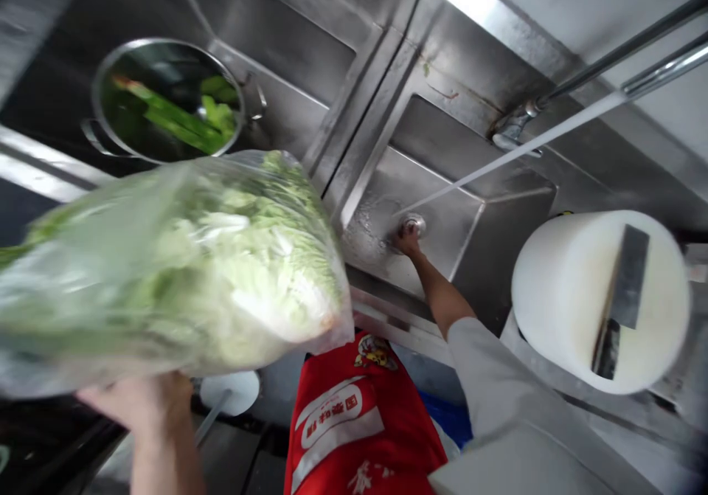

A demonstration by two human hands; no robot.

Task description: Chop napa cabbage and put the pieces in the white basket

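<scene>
My left hand [138, 399] holds up a large clear plastic bag [99, 259] from beneath, its fingers partly hidden by the bag. Inside the bag is pale green leafy Chinese cabbage [265, 259], slightly blurred. My right hand [408, 239] reaches down into the right-hand sink [376, 178], its fingers bent at the metal drain [417, 222]. Whatever those fingers grip is too small to make out. A stream of water [514, 154] runs slantwise from the tap pipe [664, 67] to the sink bottom near that hand.
A steel pot [99, 104] with green vegetable pieces stands at upper left, beside another sink basin [276, 30]. On the right, a cleaver [625, 281] lies on a thick round white chopping block [553, 296]. The tap [514, 126] projects over the right sink.
</scene>
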